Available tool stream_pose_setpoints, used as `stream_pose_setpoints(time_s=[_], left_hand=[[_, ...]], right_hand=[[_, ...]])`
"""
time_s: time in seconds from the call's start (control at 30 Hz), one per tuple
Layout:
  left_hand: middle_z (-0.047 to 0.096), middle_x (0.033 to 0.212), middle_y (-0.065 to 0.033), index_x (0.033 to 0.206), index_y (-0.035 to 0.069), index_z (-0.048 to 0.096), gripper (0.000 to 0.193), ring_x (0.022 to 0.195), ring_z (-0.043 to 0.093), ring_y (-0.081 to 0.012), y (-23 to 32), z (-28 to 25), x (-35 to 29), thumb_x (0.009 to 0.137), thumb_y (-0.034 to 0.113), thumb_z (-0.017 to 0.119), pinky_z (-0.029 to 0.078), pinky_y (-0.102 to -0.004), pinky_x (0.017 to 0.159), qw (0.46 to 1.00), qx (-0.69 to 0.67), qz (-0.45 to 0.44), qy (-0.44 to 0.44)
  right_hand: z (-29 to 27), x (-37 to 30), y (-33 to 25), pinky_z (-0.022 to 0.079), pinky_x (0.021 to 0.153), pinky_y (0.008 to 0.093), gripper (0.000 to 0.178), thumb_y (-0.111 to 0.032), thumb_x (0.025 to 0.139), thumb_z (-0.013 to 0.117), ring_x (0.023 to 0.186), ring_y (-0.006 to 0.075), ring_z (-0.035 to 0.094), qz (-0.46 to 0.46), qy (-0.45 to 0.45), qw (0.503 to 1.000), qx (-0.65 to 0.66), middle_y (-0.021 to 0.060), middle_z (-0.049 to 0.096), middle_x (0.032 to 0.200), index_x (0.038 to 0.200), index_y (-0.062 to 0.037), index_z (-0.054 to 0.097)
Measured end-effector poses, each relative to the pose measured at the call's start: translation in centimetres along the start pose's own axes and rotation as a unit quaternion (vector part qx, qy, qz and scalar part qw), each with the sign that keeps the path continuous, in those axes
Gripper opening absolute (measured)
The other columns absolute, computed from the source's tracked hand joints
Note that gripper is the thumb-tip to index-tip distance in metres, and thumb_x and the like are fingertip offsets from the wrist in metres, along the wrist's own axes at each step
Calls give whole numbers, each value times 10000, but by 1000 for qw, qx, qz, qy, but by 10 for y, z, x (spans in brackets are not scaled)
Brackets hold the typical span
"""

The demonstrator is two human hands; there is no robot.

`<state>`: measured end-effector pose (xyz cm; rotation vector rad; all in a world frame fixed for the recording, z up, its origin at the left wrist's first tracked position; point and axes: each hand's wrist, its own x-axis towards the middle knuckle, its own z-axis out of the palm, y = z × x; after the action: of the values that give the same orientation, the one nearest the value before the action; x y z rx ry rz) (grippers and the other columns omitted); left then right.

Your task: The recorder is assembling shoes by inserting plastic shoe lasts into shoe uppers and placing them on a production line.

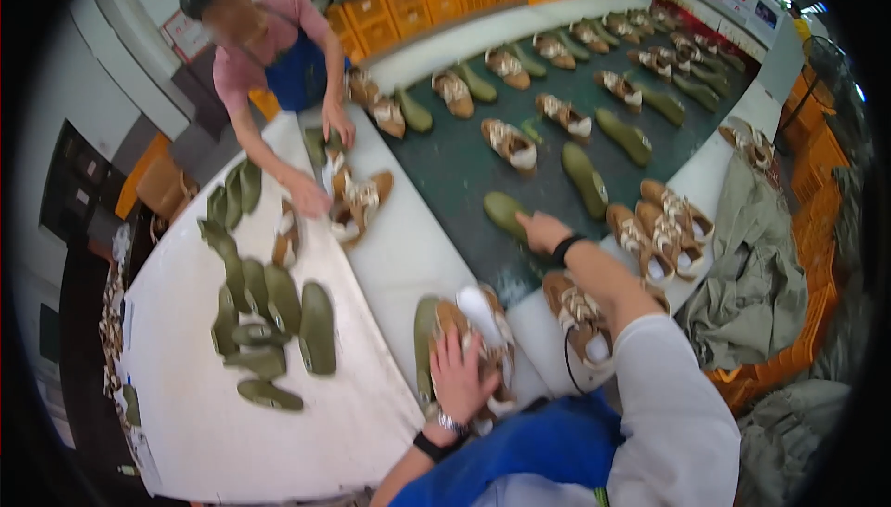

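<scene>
Your right hand (543, 231) touches a green last (502, 213) on the belt (444, 180).
Clamped? Cannot tell; a loose hold could slip. Your left hand (457, 375) spreads its fingers over the near brown shoe (449, 316).

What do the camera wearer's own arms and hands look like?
The ungloved left hand has a silver, watch-like wristband, then a black band. The ungloved right hand has a black wristband; above that, a pale grey sleeve ends near the elbow.
</scene>
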<state>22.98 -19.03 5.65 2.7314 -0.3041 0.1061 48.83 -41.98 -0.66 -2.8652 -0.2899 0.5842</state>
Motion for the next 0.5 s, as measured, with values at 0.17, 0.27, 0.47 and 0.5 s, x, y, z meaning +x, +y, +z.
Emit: stream_pose_setpoints(time_s=[0.17, 0.27, 0.47, 0.5], left_hand=[[267, 1351, -293, 1259, 61, 379, 714, 1194, 345, -435, -12, -4, 4, 612, 161, 663, 326, -470, 960, 991, -112, -56, 47], [410, 1250, -290, 1246, 58, 393, 653, 1096, 466, -413, -12, -14, -15, 649, 118, 651, 414, -440, 871, 997, -50, -32, 46], [625, 972, -199, 1281, 11, 336, 566, 881, 629, -294, -30, -31, -36, 774, 35, 587, 500, -333, 775, 958, -235, -148, 69], [619, 1013, -197, 1289, 12, 331, 539, 919, 627, -252, -30, -33, -38, 804, 22, 566, 495, -310, 789, 930, -311, -150, 124]], right_hand=[[-33, -51, -29, 465, 841, 407, 514, -150, 763, 563, 993, 373, 558, -129, 82, 988, 12, 217, 556, 1098, 1263, -121, 446], [-44, -108, -65, 483, 769, 395, 416, -224, 763, 579, 869, 321, 608, -298, 14, 949, 104, 165, 628, 975, 1153, -80, 548], [-1, -205, -104, 487, 711, 359, 602, -347, 815, 584, 790, 282, 625, -302, -97, 924, 215, 144, 630, 972, 1316, -80, 384], [3, -215, -113, 489, 691, 336, 657, -349, 828, 587, 769, 253, 627, -279, -85, 921, 258, 150, 615, 1013, 1359, -73, 316]])
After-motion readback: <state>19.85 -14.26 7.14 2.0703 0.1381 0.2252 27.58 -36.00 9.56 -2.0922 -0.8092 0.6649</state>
